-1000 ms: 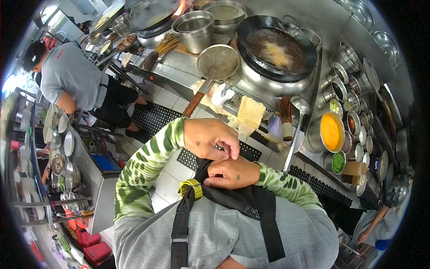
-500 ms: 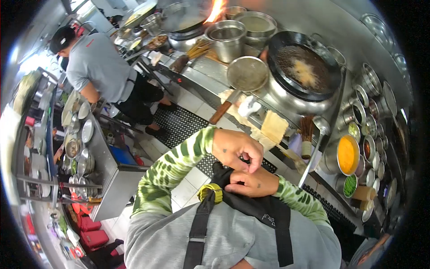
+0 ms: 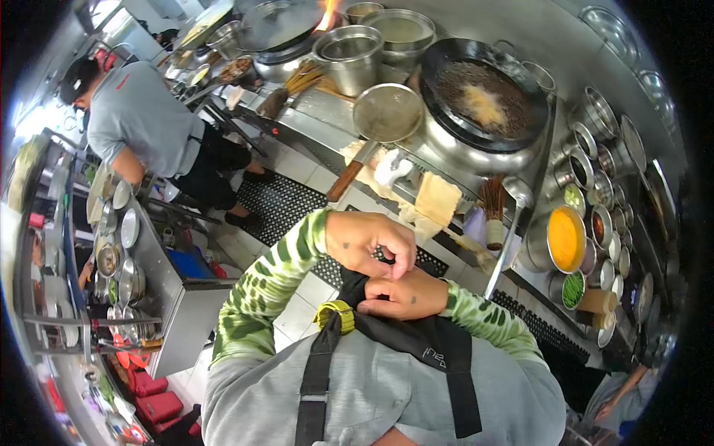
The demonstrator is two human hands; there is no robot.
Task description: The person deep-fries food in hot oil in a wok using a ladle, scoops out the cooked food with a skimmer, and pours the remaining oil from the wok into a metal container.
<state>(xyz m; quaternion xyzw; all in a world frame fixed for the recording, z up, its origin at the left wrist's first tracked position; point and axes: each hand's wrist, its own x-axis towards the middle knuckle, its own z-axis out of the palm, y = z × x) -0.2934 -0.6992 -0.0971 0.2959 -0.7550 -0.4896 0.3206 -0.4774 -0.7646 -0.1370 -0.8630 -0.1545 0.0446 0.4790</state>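
Observation:
My left hand (image 3: pixel 370 241) is curled, its fingertips bent down onto the back of my right hand. Any small thing in its fingers is hidden. Just below it, my right hand (image 3: pixel 405 293) is closed in front of my chest, against the black apron (image 3: pixel 405 338). I cannot make out what it holds, if anything. Green and white patterned sleeves (image 3: pixel 256 297) cover both forearms. Beside the right hand, a yellow band (image 3: pixel 335 316) is wrapped round the apron strap.
Ahead, food fries in dark oil in a wok (image 3: pixel 483 97). A wooden-handled strainer (image 3: pixel 387 111) lies left of it, a ladle (image 3: pixel 517 192) and whisk brush (image 3: pixel 492 204) nearer me. Bowls, including orange sauce (image 3: pixel 567 238), line the right. A co-worker (image 3: pixel 149 119) stands left; flame (image 3: pixel 327 13) rises behind.
My view has turned slightly right, so the stove, wok and co-worker sit further left in the picture. My hands stay together in nearly the same pose.

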